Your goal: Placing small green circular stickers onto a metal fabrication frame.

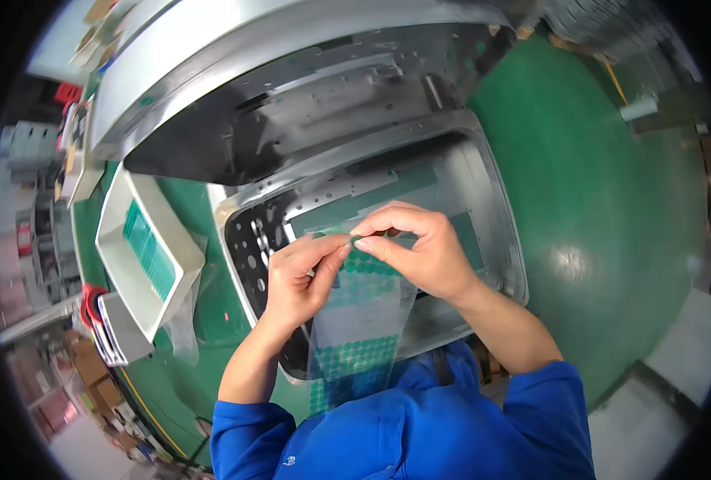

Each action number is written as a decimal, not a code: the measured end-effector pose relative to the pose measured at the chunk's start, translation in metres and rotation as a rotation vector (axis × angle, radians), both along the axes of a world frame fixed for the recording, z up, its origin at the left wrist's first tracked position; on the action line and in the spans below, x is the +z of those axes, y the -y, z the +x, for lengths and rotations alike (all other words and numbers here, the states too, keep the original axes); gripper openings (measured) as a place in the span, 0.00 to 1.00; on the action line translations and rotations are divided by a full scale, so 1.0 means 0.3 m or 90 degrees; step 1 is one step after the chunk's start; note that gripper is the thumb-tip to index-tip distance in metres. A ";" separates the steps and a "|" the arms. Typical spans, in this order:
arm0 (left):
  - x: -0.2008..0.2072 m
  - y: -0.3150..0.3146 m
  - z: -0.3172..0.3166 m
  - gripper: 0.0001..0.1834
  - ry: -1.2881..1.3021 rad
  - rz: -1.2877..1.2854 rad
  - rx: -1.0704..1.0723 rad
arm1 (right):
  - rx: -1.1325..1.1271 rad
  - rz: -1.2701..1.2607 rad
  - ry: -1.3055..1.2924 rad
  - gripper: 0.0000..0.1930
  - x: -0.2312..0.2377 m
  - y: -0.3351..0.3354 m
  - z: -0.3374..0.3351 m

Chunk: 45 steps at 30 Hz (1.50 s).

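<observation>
A long clear sheet of green round stickers (359,356) hangs from my fingertips down to the front of my blue work jacket. My left hand (298,276) pinches its top edge between thumb and forefinger. Right beside it, my right hand (423,248) pinches too, thumb against forefinger, at the same edge. A small dark green bit shows between the touching fingertips; whether it is a loose sticker I cannot tell. Both hands are above an open metal case (506,220), whose tray-like inside holds flat greenish panels (331,212).
The case's raised metal lid (331,96) stands on the far side, dark inside with many studs. At left are a white bin (115,228) holding green strips (149,252), a crumpled clear bag (184,332) and a red-handled tool (91,300). The floor (603,232) is green.
</observation>
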<state>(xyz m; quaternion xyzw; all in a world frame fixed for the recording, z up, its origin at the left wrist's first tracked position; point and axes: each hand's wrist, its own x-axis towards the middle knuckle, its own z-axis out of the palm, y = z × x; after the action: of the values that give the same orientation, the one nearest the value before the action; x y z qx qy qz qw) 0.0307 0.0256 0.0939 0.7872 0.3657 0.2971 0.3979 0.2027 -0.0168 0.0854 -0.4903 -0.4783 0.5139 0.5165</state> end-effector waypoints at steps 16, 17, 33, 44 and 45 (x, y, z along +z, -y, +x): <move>-0.202 -0.118 0.000 0.05 -0.029 -0.212 -0.131 | -0.480 -0.105 0.067 0.03 -0.160 0.084 -0.141; -0.201 -0.125 -0.015 0.05 -0.031 -0.268 -0.099 | -0.563 -0.178 0.008 0.02 -0.229 0.085 -0.092; -0.269 -0.173 -0.076 0.07 -0.024 -0.364 -0.003 | -0.989 -0.689 -0.169 0.08 -0.615 0.300 0.260; -0.253 -0.154 -0.061 0.07 -0.049 -0.383 -0.009 | -0.947 -0.685 -0.170 0.08 -0.609 0.294 0.257; -0.246 -0.154 -0.059 0.07 -0.057 -0.409 0.002 | -0.949 -0.686 -0.169 0.08 -0.607 0.291 0.256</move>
<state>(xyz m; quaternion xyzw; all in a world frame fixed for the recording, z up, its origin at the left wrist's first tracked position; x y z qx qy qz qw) 0.0131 0.0719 0.0202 0.6332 0.4588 0.1322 0.6092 0.2795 -0.1041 -0.0966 -0.7819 0.3265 0.2538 0.4664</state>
